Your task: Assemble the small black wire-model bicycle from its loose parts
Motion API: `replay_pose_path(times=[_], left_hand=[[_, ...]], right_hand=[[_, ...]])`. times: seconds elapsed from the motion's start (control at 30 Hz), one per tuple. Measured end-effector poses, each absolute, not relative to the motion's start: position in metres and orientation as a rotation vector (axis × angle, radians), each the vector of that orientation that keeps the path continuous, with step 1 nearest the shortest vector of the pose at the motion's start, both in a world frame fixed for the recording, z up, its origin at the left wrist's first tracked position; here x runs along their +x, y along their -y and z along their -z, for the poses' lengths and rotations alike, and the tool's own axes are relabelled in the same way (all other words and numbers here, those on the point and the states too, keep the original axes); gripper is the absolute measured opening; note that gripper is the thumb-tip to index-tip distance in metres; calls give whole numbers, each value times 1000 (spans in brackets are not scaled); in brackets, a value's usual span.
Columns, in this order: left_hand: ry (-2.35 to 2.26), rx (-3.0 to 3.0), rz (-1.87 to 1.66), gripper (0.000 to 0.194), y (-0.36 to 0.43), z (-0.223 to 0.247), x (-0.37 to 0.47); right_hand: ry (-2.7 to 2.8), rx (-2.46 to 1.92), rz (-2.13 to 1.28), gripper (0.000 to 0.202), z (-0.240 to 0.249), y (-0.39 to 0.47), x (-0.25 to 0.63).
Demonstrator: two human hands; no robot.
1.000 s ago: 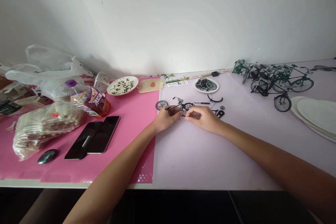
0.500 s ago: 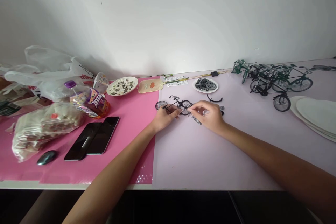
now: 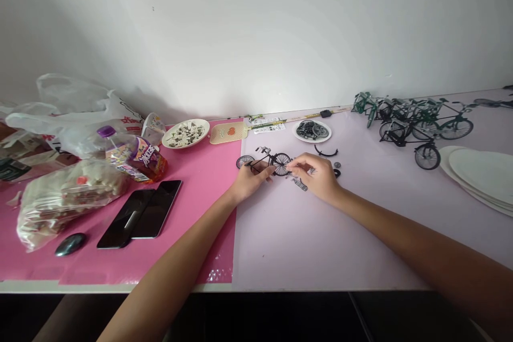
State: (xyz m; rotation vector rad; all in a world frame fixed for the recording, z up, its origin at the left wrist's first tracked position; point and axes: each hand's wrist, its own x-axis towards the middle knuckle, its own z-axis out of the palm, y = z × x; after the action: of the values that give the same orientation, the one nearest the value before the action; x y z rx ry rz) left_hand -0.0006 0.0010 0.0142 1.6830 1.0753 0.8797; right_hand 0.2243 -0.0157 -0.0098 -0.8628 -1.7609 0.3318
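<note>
Bicycle [image 3: 271, 159] runs left to right, its frame gripped in my left hand [image 3: 250, 179], its wheel [image 3: 282, 162] beside my right hand [image 3: 316, 175], pinched on what I cannot tell.

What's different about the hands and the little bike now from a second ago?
The right hand moved slightly right and farther from the person; its fingertips are now at the right edge of the right-hand wheel. The handlebars shifted a little left. A silver part now shows below that hand. The left hand still holds the toy bicycle; the plate of black parts stayed put.
</note>
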Motion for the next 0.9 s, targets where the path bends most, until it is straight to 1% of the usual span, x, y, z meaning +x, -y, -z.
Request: replay_pose_path(times=[0.13, 0.43, 0.57, 0.67, 0.77, 0.9], left_hand=[[-1071, 1671, -877, 37, -1, -14, -2], [-1056, 1635, -881, 33, -3, -11, -1], [-1042, 1645, -886, 34, -5, -9, -2], [-1046, 1647, -885, 35, -5, -8, -2], [-1049, 1636, -891, 36, -4, -10, -1], [-1055, 1632, -886, 36, -4, -10, -1]], right_hand=[[1747, -846, -345, 10, 11, 15, 225], [1736, -879, -368, 10, 7, 19, 222], [1727, -880, -395, 10, 8, 19, 222], [1712, -899, -344, 11, 8, 18, 222], [1624, -921, -304, 8, 11, 16, 222], [1487, -933, -378, 8, 16, 13, 222]])
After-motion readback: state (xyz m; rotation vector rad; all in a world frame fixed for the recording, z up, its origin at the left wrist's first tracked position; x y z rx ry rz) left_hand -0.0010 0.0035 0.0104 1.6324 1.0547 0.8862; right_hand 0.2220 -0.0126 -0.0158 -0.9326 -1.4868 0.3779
